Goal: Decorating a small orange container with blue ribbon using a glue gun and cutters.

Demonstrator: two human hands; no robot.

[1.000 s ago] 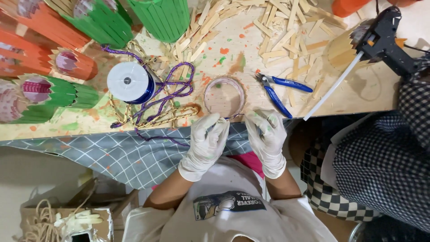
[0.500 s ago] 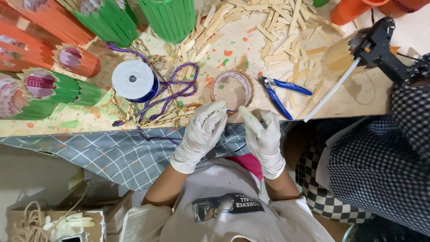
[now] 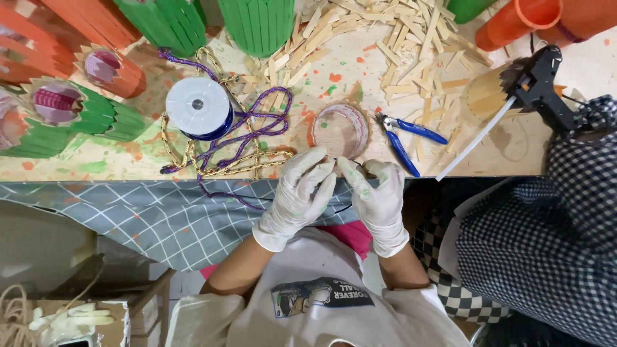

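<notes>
Where both gloved hands meet at the tabletop (image 3: pixel 96 168) edge: left hand (image 3: pixel 297 196) and right hand (image 3: pixel 379 196) pinch something too small to identify; round clear lid (image 3: pixel 340 130) lies just beyond their fingertips, equally near both.

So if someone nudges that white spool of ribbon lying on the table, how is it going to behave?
The round white spool with dark blue ribbon lies flat on its face, so it would probably slide rather than roll. It looks fairly light, since it seems to be mostly plastic and ribbon. The purple cord and gold braided cord looped beside it would likely drag or snag.
</notes>
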